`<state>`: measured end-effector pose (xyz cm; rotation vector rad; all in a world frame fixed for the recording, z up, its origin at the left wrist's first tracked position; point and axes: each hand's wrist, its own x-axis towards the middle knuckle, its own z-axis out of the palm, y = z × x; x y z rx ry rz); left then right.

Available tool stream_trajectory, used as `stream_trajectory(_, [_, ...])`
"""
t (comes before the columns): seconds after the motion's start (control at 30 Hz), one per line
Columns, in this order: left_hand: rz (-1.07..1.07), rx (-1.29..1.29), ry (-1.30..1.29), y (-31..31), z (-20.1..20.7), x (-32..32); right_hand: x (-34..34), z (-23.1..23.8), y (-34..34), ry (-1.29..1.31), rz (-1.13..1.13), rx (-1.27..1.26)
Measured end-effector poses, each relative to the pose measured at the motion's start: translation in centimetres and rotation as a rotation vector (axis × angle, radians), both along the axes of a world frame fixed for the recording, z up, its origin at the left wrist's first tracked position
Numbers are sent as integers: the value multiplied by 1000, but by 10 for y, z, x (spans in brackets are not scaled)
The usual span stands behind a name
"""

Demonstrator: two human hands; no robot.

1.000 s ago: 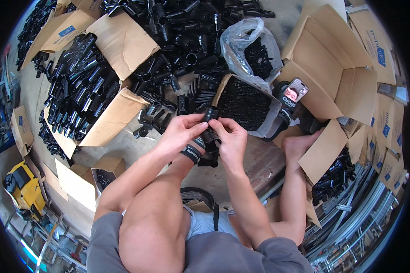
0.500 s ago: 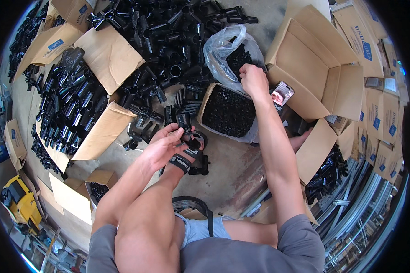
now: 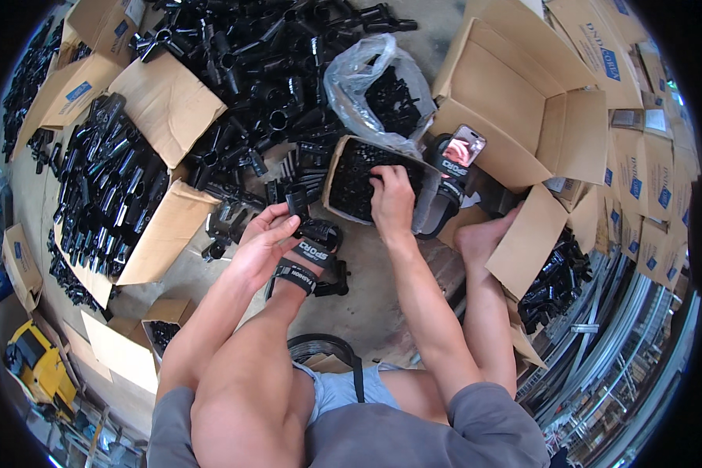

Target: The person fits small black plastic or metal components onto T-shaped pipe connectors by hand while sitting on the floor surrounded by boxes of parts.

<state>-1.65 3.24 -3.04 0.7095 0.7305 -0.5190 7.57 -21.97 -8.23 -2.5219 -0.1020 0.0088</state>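
My left hand (image 3: 264, 243) is closed on a black tubular fitting (image 3: 297, 203), held upright between thumb and fingers above my left sandal (image 3: 312, 253). My right hand (image 3: 392, 199) is over an open carton (image 3: 329, 181) full of small black parts (image 3: 356, 165). Its fingers curl down among those parts, with the tips partly hidden; whatever they grip is too small to make out. Just beyond the carton, a clear plastic bag (image 3: 343, 82) holds more small black pieces (image 3: 390, 101).
Black fittings (image 3: 265, 70) lie heaped on the floor ahead. At left, a carton (image 3: 168, 234) brims with black tubular fittings. An open carton (image 3: 507, 93) stands far right, near a phone (image 3: 466, 144) by a sandal. Metal pipes (image 3: 600, 343) lie at lower right.
My right hand has moved from the plastic bag back toward me, down to the carton of small parts. My left hand still holds the fitting. The view has shifted slightly.
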Motion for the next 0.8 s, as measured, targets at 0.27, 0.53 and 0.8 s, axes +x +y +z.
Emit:
stream_trajectory(0.27, [-42,-25,-42,-8,6,12,-1,2,-17,65,23,-86])
stream_trajectory(0.53, [-32,14,-37,-10,7,14,-9,1,-20,98,29,-200])
stream_trajectory(0.8, [-50,192,-143,-19,14,21,-19,45,-4,271,-274,427])
